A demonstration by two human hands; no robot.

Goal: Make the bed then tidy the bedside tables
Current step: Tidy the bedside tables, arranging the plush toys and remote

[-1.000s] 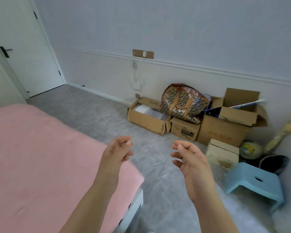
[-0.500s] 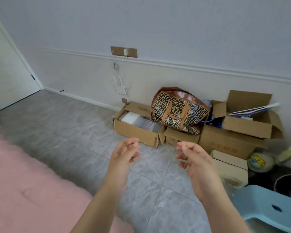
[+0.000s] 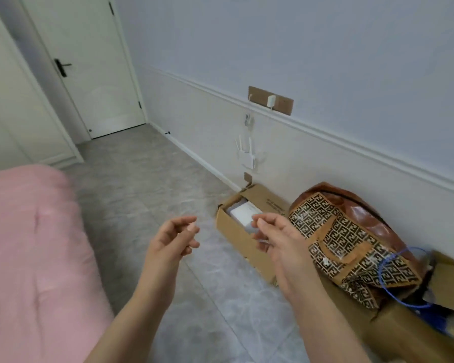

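The bed (image 3: 29,247) with its pink cover fills the lower left of the view; only its corner and side show. My left hand (image 3: 172,241) hovers over the grey tiled floor just right of the bed, fingers loosely curled and apart, holding nothing. My right hand (image 3: 278,241) hangs beside it at the same height, in front of an open cardboard box, also empty with its fingers apart. Neither hand touches the bed. No bedside table is in view.
Along the right wall stand an open cardboard box (image 3: 236,231) with white items, a brown patterned bag (image 3: 351,247) with a blue cord (image 3: 393,281), and more cardboard at the lower right. A router (image 3: 245,154) hangs on the wall. A shut white door (image 3: 89,66) is at the back left.
The view has swung left and tilted: the door and the bed's pink cover have come back into view, and the blue stool has dropped out. Both hands stay raised and empty.
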